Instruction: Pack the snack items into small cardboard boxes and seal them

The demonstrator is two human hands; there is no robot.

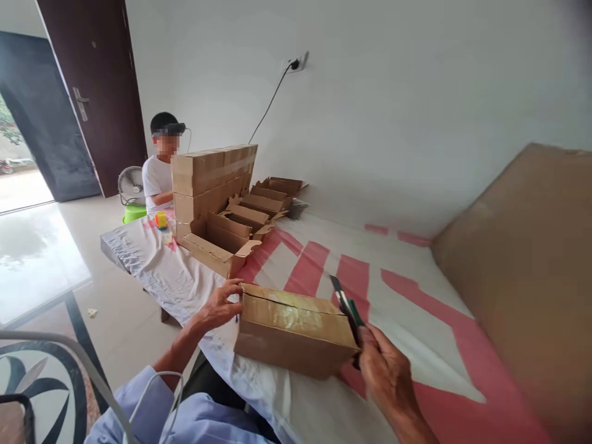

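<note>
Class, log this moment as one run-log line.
left hand: steadies taped box | right hand: holds utility knife at box's end | surface: covered table

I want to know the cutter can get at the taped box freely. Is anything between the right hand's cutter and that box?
Nothing visible. The right hand holds the cutter right at the taped box's near end, with no object between. The left hand rests at the far end, away from the blade.
</note>
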